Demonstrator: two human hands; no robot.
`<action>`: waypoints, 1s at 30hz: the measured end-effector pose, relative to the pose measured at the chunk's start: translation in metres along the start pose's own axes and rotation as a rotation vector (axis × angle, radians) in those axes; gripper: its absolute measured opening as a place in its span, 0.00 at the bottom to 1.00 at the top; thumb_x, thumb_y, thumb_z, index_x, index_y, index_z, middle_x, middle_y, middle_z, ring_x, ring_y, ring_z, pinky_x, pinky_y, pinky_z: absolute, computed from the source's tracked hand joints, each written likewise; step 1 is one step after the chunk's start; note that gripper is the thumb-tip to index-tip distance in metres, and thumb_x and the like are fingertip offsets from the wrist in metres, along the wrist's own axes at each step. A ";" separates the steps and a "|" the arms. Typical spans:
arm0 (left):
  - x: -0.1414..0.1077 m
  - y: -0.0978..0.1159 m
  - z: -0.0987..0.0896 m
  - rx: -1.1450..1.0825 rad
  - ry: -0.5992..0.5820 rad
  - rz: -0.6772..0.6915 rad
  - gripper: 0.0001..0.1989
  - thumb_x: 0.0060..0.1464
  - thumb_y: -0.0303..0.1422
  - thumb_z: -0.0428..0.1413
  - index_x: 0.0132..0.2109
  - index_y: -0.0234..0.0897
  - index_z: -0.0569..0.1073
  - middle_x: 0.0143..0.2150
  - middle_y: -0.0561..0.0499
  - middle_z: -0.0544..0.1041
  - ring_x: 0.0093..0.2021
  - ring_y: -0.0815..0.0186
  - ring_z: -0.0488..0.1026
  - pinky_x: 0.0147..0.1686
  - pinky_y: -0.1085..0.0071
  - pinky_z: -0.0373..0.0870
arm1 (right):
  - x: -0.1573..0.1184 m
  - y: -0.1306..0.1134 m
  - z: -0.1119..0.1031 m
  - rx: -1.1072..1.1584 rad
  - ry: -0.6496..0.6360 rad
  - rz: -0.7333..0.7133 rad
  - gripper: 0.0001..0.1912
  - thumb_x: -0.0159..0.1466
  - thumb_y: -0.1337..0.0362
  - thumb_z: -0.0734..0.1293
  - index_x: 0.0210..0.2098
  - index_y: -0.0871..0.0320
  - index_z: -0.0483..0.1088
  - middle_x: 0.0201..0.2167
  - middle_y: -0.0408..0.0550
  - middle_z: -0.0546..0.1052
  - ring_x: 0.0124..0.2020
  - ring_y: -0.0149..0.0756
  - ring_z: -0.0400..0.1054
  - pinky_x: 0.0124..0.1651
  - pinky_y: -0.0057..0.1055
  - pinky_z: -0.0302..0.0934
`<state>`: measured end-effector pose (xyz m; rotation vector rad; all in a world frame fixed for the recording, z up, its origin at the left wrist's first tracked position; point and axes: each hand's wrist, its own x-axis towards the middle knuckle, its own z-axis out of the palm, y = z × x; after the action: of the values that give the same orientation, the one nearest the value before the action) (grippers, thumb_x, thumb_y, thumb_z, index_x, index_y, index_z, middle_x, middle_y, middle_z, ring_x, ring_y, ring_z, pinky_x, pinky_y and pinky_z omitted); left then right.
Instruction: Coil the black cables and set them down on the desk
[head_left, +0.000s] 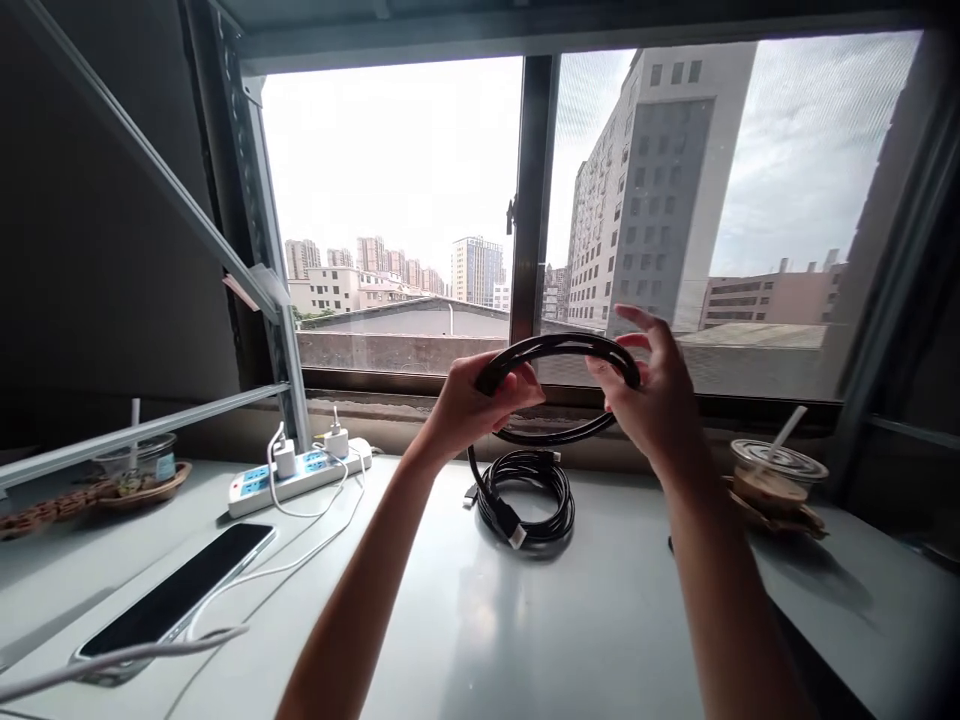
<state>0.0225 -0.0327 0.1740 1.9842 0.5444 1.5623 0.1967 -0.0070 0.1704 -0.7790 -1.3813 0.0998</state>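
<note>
Both my hands hold up a looped black cable [562,345] above the table. My left hand [487,395] is closed round the left side of the loops. On the right side, my right hand [649,380] pinches the loops near the thumb, with its other fingers raised and apart. From my left hand one end of the cable hangs down, with an HDMI-type plug [510,522] at its tip. Below, a second coiled black cable [566,500] lies on the white table [480,620], and the hanging plug overlaps it in view.
A white power strip [300,478] with plugged-in chargers stands at the back left, white cords trailing to a phone [180,590]. An iced drink cup [776,475] stands at the right, another cup [142,455] at the far left. A window and metal shelf frame rise behind.
</note>
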 end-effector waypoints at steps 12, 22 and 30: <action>0.001 0.012 -0.007 0.171 0.462 0.364 0.29 0.52 0.51 0.54 0.15 0.37 0.54 0.10 0.61 0.49 0.10 0.78 0.48 0.11 0.74 0.42 | -0.013 -0.042 -0.016 -0.095 -0.121 -0.081 0.16 0.52 0.48 0.71 0.25 0.56 0.76 0.21 0.43 0.76 0.26 0.34 0.71 0.32 0.30 0.63; 0.006 0.004 -0.014 0.142 0.645 0.365 0.27 0.50 0.55 0.52 0.18 0.38 0.63 0.11 0.59 0.55 0.12 0.76 0.52 0.12 0.72 0.45 | -0.017 -0.045 -0.004 0.231 -0.321 0.051 0.21 0.48 0.45 0.72 0.20 0.59 0.73 0.19 0.42 0.72 0.22 0.26 0.63 0.25 0.25 0.54; 0.013 -0.009 -0.006 0.027 0.544 0.078 0.29 0.55 0.52 0.49 0.16 0.38 0.54 0.12 0.58 0.52 0.12 0.76 0.50 0.13 0.72 0.41 | -0.014 -0.038 0.008 0.411 -0.402 0.156 0.27 0.48 0.46 0.72 0.11 0.58 0.59 0.13 0.38 0.58 0.17 0.22 0.52 0.19 0.25 0.45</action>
<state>0.0200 -0.0171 0.1787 1.5997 0.7018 2.1657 0.1724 -0.0390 0.1794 -0.5330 -1.6040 0.6715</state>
